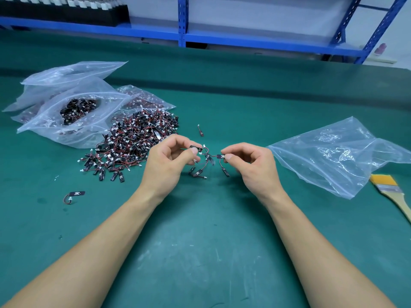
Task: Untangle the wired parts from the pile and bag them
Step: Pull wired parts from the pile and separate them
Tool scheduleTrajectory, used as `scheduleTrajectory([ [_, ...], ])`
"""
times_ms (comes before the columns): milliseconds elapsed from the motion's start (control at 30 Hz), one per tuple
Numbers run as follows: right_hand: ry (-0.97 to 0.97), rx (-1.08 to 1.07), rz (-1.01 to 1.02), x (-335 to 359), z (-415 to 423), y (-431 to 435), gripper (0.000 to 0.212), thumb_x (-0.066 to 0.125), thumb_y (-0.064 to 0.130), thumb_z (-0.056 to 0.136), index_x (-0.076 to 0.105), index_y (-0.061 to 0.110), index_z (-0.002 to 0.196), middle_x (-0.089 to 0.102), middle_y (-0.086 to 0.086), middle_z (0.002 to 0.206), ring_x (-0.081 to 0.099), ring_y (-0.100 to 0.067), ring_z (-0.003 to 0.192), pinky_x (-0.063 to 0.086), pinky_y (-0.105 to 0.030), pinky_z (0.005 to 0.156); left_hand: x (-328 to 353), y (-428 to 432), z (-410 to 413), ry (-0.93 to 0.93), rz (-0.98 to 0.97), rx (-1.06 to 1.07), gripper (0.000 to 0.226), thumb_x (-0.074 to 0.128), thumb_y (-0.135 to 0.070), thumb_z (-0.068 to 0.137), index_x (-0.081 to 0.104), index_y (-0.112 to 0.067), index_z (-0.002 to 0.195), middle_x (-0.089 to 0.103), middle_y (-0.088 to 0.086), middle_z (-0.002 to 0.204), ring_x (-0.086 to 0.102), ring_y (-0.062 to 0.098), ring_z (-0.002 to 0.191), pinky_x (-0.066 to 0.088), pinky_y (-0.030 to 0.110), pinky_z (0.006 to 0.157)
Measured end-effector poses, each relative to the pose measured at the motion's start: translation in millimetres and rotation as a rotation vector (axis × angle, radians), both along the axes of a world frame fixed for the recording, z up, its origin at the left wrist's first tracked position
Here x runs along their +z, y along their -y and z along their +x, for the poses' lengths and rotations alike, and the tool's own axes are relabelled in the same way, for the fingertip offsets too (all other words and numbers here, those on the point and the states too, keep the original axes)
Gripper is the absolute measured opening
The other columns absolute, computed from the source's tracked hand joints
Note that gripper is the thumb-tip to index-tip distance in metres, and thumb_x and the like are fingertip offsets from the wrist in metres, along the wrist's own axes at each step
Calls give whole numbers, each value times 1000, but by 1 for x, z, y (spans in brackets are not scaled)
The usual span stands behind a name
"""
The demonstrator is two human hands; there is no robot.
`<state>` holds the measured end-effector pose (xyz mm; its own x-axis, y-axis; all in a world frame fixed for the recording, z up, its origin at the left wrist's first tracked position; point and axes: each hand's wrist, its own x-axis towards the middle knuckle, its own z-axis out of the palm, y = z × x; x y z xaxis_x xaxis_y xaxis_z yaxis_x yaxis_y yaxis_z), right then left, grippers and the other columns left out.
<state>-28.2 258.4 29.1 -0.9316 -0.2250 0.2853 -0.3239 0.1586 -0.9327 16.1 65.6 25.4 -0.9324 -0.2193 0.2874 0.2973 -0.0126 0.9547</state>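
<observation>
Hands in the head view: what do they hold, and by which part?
A tangled cluster of wired parts: the left hand pinches a black part at one end, the right hand another opposite.

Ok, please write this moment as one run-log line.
step: untangling | left hand: pinches tangled cluster | right hand: pinches its other end | pile: at left | clear bag: at right

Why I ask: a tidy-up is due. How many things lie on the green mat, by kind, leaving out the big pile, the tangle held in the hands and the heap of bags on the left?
Lone wired parts: 2
Clear bag: 1
Brush: 1
Total: 4
</observation>
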Motion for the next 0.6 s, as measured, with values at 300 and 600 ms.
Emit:
scheduleTrajectory([
  [300, -9, -109, 58, 6, -6, -15, 26, 70, 2, 85, 76, 25, 77, 71, 5, 68, 57, -6, 64, 43, -14, 63, -2, 3, -2, 29, 0, 82, 21, 64, 4, 90, 60, -12, 79, 72, -2, 73, 74, 19, 71, 55, 21, 64],
  [600, 71, -301, 293, -8, -10, -45, 15, 75, 16, 85, 76, 29, 77, 69, 14, 64, 55, 2, 57, 39, -7, 55, -3, 6, -3, 15, -46, 100, 25, 64, 7, 89, 60, -13, 74, 76, -2, 83, 72, 15, 69, 54, 20, 65],
])
